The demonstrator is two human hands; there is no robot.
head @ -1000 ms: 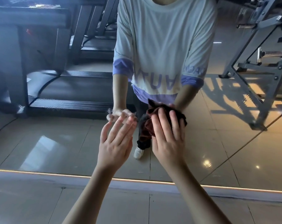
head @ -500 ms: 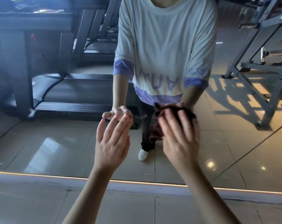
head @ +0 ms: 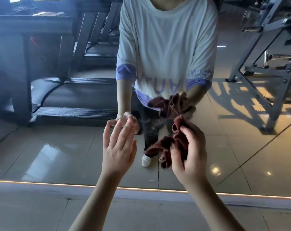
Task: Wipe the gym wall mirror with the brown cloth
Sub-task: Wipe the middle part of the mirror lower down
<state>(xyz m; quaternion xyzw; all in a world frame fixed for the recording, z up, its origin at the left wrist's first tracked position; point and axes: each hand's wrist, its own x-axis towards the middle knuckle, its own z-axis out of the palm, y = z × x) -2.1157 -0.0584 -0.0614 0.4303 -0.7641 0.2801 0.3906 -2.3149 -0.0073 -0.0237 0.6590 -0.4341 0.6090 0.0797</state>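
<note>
The wall mirror (head: pixel 61 152) fills the view and reaches down to a lit strip near the floor. My right hand (head: pixel 190 157) grips the crumpled brown cloth (head: pixel 171 144), held a little off the glass with folds hanging to the left. My left hand (head: pixel 119 147) is flat with straight fingers, its fingertips touching the mirror just left of the cloth. The glass reflects my own torso in a white and purple shirt, both hands and the cloth.
The mirror shows a dark treadmill (head: pixel 71 100) at the left and a metal gym machine frame (head: pixel 264 69) at the right. A glowing strip (head: pixel 41 182) runs along the mirror's bottom edge above the tiled floor (head: pixel 41 214).
My right hand pressed the cloth flat on the glass before; it has now pulled back and down, bunching the cloth in a grip. My left hand stays on the mirror.
</note>
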